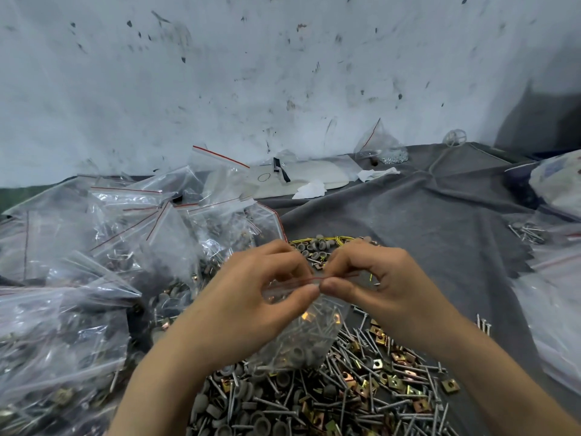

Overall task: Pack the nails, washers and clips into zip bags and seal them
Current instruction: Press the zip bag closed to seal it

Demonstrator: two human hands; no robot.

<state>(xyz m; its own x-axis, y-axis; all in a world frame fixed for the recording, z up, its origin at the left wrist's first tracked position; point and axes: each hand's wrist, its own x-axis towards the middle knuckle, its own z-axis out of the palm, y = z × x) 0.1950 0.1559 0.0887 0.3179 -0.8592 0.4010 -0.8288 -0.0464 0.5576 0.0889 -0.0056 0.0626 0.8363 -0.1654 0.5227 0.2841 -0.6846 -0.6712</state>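
Plastic bag (309,339), below left grip (251,295), right grip (382,278)

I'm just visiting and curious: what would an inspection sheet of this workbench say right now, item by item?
Surface: dark grey wrinkled cloth covering the table.
Job's things: small clear zip bag with red seal line, holding nails, washers and clips; loose pile of steel nails, grey round washers and brass-coloured square clips under it; heap of filled clear zip bags at left.
Clutter: crumpled white tissues; flat white pad by the wall.
Hands: left hand and right hand both pinch the small bag's top strip.
Cables: thin yellow wire among washers beyond the hands.
Surroundings: scuffed white wall.
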